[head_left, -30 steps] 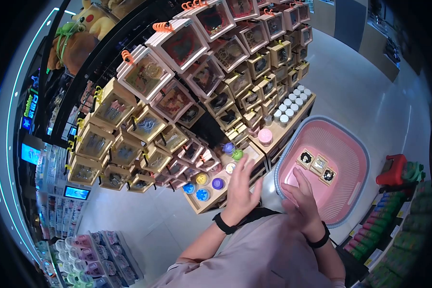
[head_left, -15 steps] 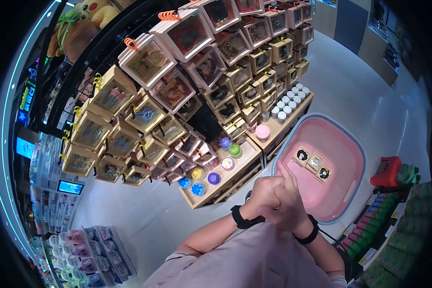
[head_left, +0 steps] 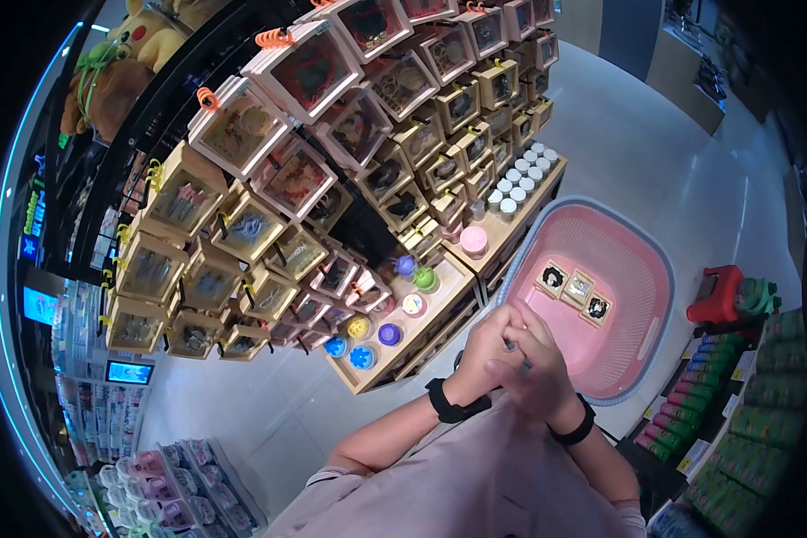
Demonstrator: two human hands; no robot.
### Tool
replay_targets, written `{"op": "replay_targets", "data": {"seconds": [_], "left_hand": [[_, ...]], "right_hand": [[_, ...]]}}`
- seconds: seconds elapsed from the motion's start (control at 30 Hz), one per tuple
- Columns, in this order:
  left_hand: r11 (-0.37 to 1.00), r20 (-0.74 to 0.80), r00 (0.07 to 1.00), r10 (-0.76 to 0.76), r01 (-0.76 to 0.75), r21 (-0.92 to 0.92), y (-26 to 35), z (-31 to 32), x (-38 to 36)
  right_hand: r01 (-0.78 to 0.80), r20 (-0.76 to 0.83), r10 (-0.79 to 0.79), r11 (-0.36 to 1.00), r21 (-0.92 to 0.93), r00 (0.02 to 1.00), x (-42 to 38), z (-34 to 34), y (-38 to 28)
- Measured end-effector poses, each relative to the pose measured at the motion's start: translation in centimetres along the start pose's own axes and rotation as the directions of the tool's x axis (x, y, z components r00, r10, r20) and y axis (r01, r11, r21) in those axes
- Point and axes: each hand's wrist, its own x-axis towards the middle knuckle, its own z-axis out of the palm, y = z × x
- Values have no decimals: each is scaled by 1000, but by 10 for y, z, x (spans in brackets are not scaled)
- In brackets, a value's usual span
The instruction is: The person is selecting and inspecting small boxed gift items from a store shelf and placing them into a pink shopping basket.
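My left hand [head_left: 481, 357] and my right hand [head_left: 538, 369] are clasped together in front of my body. Their fingers are closed against each other, and no object shows in either one. Each wrist wears a black band. Just beyond my hands stands a large pink basket [head_left: 522, 260] with a grey-blue rim. Inside it lie small framed boxes [head_left: 577, 288] in a slanting row, with black and pale items behind their windows.
At the left rises a display rack of hanging wooden-framed boxes [head_left: 247, 226]. Its lower shelf [head_left: 453, 296] bears colourful lidded jars [head_left: 390, 334] and white-capped jars [head_left: 517, 194]. A red container [head_left: 714, 293] and shelved bottles [head_left: 677, 408] stand at the right. Clear bins [head_left: 166, 489] sit lower left.
The view has shifted, so the rack and basket appear further left. My right hand's outstretched fingers have folded in around my left hand. The boxes in the basket lie as before.
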Motion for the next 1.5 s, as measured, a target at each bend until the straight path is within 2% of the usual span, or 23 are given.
{"op": "replay_targets", "data": {"seconds": [0.07,0.1,0.2,0.23,0.33,0.47,0.63,0.87,0.93,1.03,1.07,1.13,1.17,1.2,1.27,1.33,1.5], "left_hand": [[978,-203,968,145,-110,176,8,2,8],[933,-117,966,231,-186,308,4,-2,10],[863,-33,949,312,-269,428,12,-3,10],[830,-72,920,386,-312,462,10,-1,14],[823,15,954,299,-266,503,2,0,13],[933,6,978,211,-203,296,-16,8,9],[972,32,971,237,-237,8,19,0,1],[969,72,973,219,-209,-132,12,7,-5],[986,64,990,125,-117,-120,11,7,-7],[974,49,977,-209,212,-76,17,0,0],[996,-45,995,-85,86,4,17,1,2],[970,-196,964,181,-142,195,14,8,3],[906,-127,943,307,-249,342,10,8,2],[851,-65,921,383,-324,414,7,8,1],[801,23,904,427,-390,455,6,10,-3],[825,45,915,401,-382,416,4,12,-6],[891,68,936,346,-351,288,0,9,-12]], "right_hand": [[21,-38,-25,993,-120,999,2,-7,-5],[27,-51,-37,984,-179,998,2,-10,-7],[57,-1,-59,964,-260,998,2,-8,-2],[82,4,-84,962,-262,996,3,-5,-4],[143,8,-147,950,-277,989,3,2,-14],[179,33,-177,945,-275,984,5,-1,-25],[207,10,-210,959,-193,978,4,-6,-38],[244,1,-250,945,-218,968,-2,-6,-39],[189,-24,-198,961,-200,980,-4,-6,-32],[61,-73,-68,994,-89,995,-10,-5,-18],[73,-92,-82,993,-96,992,-9,-5,-18],[92,-128,-106,990,-111,986,-9,-5,-24],[115,-87,-128,984,-139,988,-7,-4,-26],[141,-45,-150,976,-165,988,-5,-4,-29],[173,35,-170,960,-220,985,-3,-2,-34],[182,112,-156,943,-280,981,-5,0,-39],[184,96,-167,963,-196,981,-7,3,-41]]}}
